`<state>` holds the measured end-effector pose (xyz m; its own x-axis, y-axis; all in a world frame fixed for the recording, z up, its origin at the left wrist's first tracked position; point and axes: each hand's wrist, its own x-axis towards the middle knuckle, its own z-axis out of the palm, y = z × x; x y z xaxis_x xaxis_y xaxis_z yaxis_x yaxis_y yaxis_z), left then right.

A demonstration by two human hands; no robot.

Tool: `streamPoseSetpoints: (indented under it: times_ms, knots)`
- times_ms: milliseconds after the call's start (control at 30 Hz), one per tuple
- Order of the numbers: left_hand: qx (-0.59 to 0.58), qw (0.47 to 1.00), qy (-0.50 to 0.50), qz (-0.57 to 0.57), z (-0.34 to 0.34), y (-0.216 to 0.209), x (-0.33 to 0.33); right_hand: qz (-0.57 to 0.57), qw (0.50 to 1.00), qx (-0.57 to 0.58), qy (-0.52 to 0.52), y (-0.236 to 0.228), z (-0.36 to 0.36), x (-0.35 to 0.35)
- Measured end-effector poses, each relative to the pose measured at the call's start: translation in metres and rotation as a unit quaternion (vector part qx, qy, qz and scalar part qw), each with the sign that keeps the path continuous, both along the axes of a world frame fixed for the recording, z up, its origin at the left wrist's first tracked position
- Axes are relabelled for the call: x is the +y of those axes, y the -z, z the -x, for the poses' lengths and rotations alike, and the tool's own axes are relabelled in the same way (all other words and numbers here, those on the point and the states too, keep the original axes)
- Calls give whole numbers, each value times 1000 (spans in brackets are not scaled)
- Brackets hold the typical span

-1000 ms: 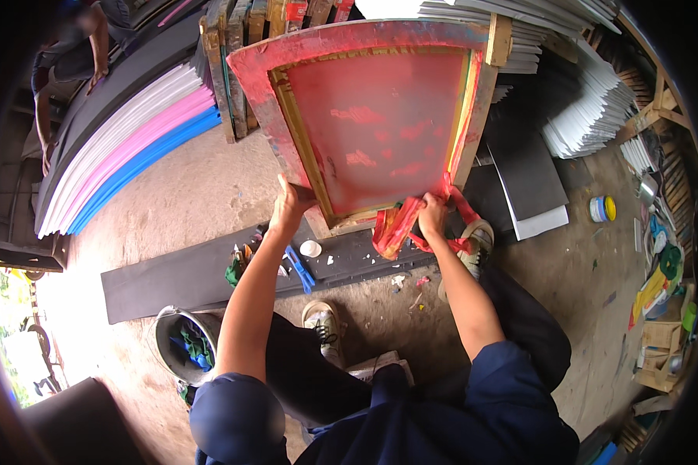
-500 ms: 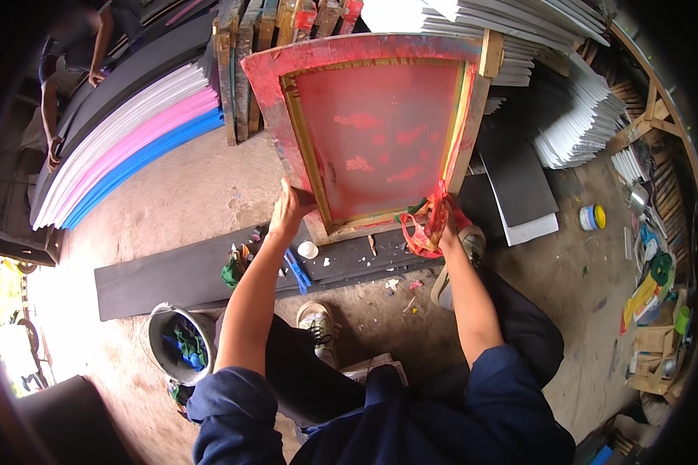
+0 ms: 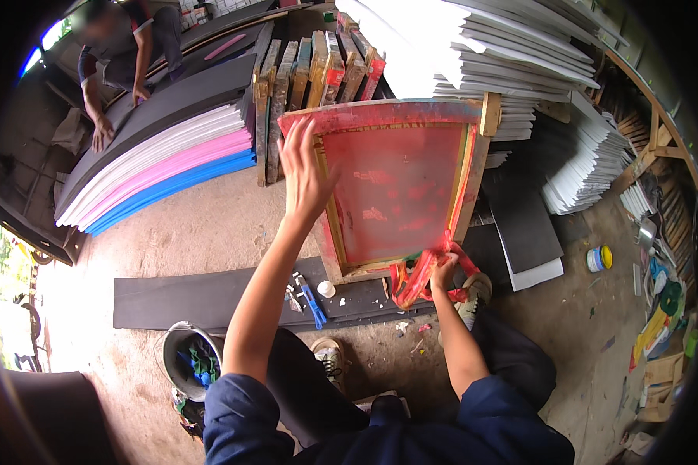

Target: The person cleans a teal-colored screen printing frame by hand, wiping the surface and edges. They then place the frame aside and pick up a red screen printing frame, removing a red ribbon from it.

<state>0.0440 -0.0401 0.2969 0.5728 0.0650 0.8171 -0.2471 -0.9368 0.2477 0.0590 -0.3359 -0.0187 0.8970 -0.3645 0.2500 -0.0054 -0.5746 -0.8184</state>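
Note:
A wooden screen printing frame (image 3: pixel 473 194) stands propped up in front of me, its mesh and rails stained red. My left hand (image 3: pixel 306 174) is raised at the frame's left rail, fingers stretched out and nothing in them; whether it touches the wood is unclear. At the lower right corner of the frame, my right hand (image 3: pixel 444 273) is closed on a tangle of red-stained strips (image 3: pixel 415 280), which look like peeled tape. Some strips hang down below the hand. On the dark board (image 3: pixel 186 294) under the frame lie a blue-handled tool (image 3: pixel 310 302) and a small white cup (image 3: pixel 326 289).
A bucket (image 3: pixel 167 353) with stained rags stands at my left. More frames (image 3: pixel 318 70) lean behind, beside stacked foam sheets (image 3: pixel 171 151) where a co-worker's hands (image 3: pixel 105 132) rest. White sheets (image 3: pixel 520 46) are piled at the right, near a yellow-lidded tub (image 3: pixel 599 259).
My left hand has moved up along the frame's left rail, away from the lower corner. More of the red strips now trail from my right hand. The view has tilted up.

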Motion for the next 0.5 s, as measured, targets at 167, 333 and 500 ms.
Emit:
streamPoseSetpoints:
  times_ms: [167, 333, 500]
  knots:
    - [5, 992, -51, -118, -34, -26, 0, -261, 941, 118, -181, 8, 15, -12]
    - [25, 973, -140, -184, -55, -42, -10, -472, 833, 165, -236, 15, 11, -50]
    - [28, 978, -78, -193, -43, -56, -6, -449, 856, 142, -215, -4, 0, -39]
